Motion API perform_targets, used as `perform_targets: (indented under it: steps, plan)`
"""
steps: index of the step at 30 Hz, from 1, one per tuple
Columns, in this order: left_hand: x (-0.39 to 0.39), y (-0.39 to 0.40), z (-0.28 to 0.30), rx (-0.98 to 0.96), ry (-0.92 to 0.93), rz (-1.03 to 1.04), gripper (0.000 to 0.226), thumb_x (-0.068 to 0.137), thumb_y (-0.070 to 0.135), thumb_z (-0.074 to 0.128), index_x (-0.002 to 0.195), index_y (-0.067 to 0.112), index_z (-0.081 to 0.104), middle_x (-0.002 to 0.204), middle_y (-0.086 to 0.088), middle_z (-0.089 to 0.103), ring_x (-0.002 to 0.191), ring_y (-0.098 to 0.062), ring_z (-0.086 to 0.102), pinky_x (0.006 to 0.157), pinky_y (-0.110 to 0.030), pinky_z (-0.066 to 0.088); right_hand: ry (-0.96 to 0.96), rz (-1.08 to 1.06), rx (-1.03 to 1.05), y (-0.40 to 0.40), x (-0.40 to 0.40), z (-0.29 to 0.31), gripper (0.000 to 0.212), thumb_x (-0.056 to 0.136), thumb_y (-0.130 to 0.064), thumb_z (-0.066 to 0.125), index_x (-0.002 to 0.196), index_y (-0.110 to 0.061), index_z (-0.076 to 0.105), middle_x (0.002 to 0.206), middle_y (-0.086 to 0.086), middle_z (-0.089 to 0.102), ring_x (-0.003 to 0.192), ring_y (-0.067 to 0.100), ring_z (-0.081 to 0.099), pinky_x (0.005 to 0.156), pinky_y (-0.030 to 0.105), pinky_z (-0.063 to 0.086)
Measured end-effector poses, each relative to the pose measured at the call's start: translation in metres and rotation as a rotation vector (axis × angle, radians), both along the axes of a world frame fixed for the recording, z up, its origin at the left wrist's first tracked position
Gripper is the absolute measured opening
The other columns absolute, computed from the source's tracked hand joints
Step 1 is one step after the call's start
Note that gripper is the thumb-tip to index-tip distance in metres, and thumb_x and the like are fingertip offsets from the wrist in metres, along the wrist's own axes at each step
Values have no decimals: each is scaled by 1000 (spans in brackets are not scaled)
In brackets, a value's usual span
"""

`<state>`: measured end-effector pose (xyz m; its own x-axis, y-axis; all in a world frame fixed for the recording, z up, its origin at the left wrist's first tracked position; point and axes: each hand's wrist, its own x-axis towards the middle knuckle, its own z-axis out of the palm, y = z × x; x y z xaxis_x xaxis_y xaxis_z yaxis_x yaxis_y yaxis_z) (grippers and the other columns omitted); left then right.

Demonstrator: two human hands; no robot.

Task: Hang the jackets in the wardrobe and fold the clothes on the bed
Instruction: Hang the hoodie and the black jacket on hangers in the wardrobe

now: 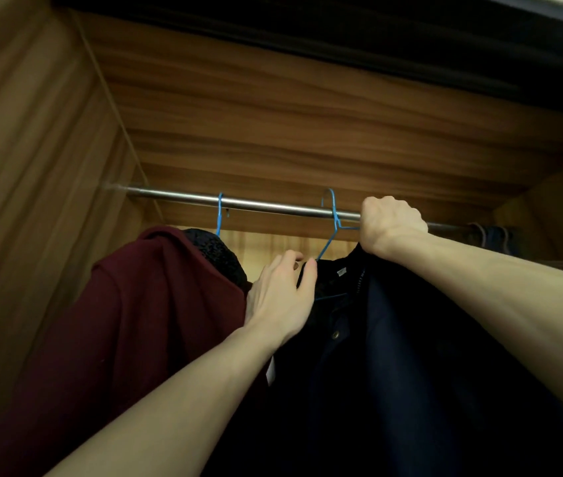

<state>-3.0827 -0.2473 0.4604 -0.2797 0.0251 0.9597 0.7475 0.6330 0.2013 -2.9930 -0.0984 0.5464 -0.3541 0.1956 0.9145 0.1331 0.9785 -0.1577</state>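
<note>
Now we are hanging: maroon jacket already on the rod at the wardrobe's left end; left hand pinches the navy jacket collar, right hand grips its hanger, hook over the rod. Next we settle it, then let go.

Dark navy jacket on a blue wire hanger, hook over the metal rail, collar up, maroon jacket with black fleecy collar hanging just left on another blue hanger, inside wooden wardrobe
</note>
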Motion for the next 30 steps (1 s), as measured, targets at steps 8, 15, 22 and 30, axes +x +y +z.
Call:
perform_targets:
  steps: [8,15,22,30]
  plan:
    - [0,-2,-11,1,-7,-21,42,106,55,36,132,32,59,133,16,62,126,-10,56,103,-44,49,-102,6,-4,-3,-8,-26,32,98,-8,54,130,-9,59,134,15,61,126,37,59,92,41,48]
    - [10,0,-35,-2,-21,-55,33,106,53,40,123,35,62,120,21,64,118,-5,59,100,-40,50,-211,-38,149,-14,5,-35,11,101,-31,58,101,-21,53,122,6,67,114,30,66,78,34,40]
    - [53,-2,-76,7,-107,-20,37,106,54,41,135,38,58,129,22,61,122,-5,56,105,-41,48,-245,-100,386,-4,42,-79,63,104,-63,37,145,-16,44,142,13,53,133,33,50,103,43,39]
    - [132,-6,-152,-42,-121,51,45,105,52,39,144,34,53,134,23,56,124,3,51,105,-33,47,57,244,334,27,94,-201,60,102,-52,48,148,-15,53,153,10,54,149,29,41,127,47,24]
